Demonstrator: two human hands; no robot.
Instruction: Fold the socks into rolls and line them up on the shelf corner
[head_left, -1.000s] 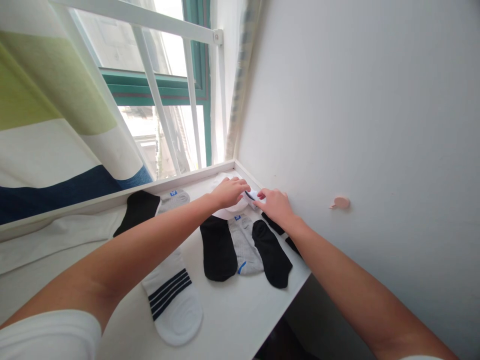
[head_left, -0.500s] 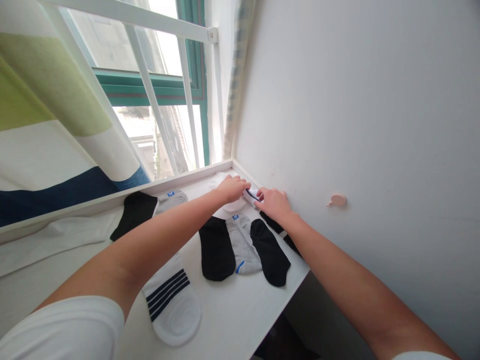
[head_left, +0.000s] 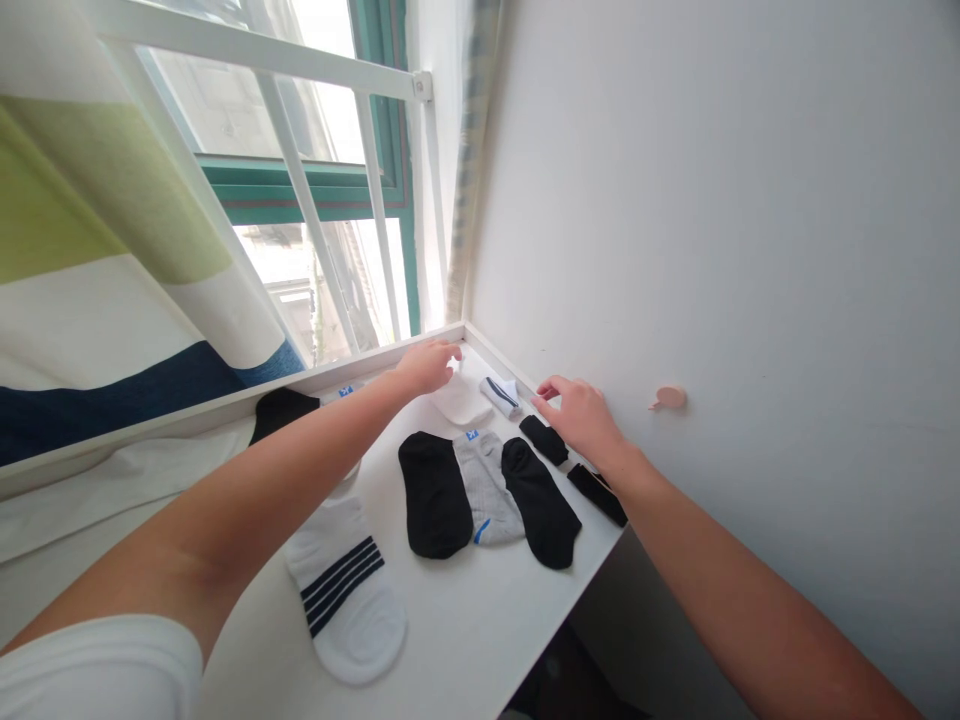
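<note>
My left hand (head_left: 431, 366) is over the far end of a flat white sock (head_left: 459, 400) near the back corner, fingers loosely apart, gripping nothing I can see. My right hand (head_left: 576, 410) hovers by the wall with thumb and fingers parted, holding nothing. Between them lies a rolled white sock with a dark stripe (head_left: 499, 396). Two rolled black socks, one nearer the corner (head_left: 544, 439) and one nearer the front (head_left: 597, 493), follow along the right edge. Closer to me are a black sock (head_left: 435, 495), a grey sock (head_left: 489, 490) and another black sock (head_left: 541, 503), laid flat.
A white sock with black stripes (head_left: 349, 600) lies at the front of the white table (head_left: 442, 625). Further left are a long white sock (head_left: 142, 465) and a black sock (head_left: 283, 412), partly behind my left arm. A raised rim (head_left: 375, 362) borders the back; a wall (head_left: 712, 250) stands right.
Both hands have let go of the striped white sock, which now lies rolled by the right edge. My left hand has moved left, my right hand slightly right.
</note>
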